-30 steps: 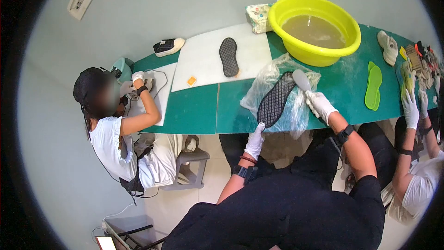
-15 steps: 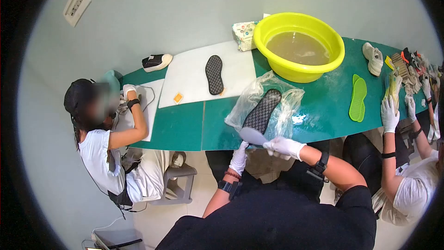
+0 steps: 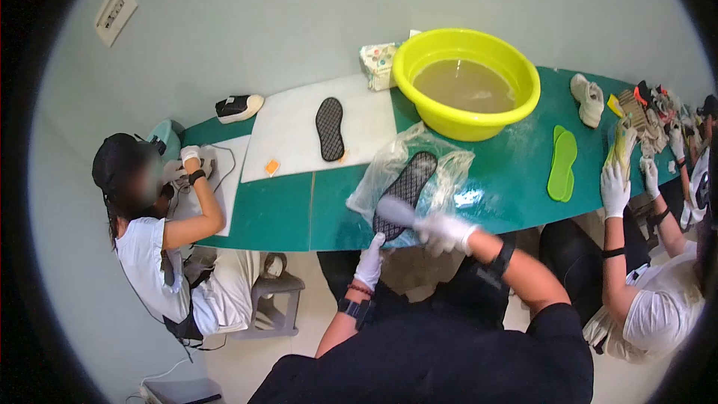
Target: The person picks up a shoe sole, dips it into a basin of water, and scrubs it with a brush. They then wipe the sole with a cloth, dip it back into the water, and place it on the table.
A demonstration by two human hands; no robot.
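Head view: our right hand (image 3: 445,230), gloved, is clamped round the handle of a brush (image 3: 395,211), whose head lies on the near end of a black insole (image 3: 407,188). The insole lies flat on a clear plastic bag (image 3: 451,173) on the green surface (image 3: 277,213), just in front of us and near the edge. Our left hand (image 3: 370,262), gloved too, sits at the surface edge under the insole's near end, fingers together. We can't tell if it grips the bag or only steadies it. A yellow basin (image 3: 399,78) of murky water stands just behind the bag. A second black insole (image 3: 329,129) lies on a white board (image 3: 288,135) to the left, beside a small orange bit (image 3: 270,167). A green pair of insoles (image 3: 561,164) and a white sneaker (image 3: 587,99) lie to the right, well apart from our hands. Our judgement: scrubbing of this insole is mid-way, with the brush at one end and the far end untouched by it now. The murky water suggests some washing is done. Whether the insole on the board is finished we can't tell. The green pair and the sneaker look like work left. A co-worker (image 3: 142,247) sits at the left end, and another co-worker's gloved hand (image 3: 615,188) works at the right end.
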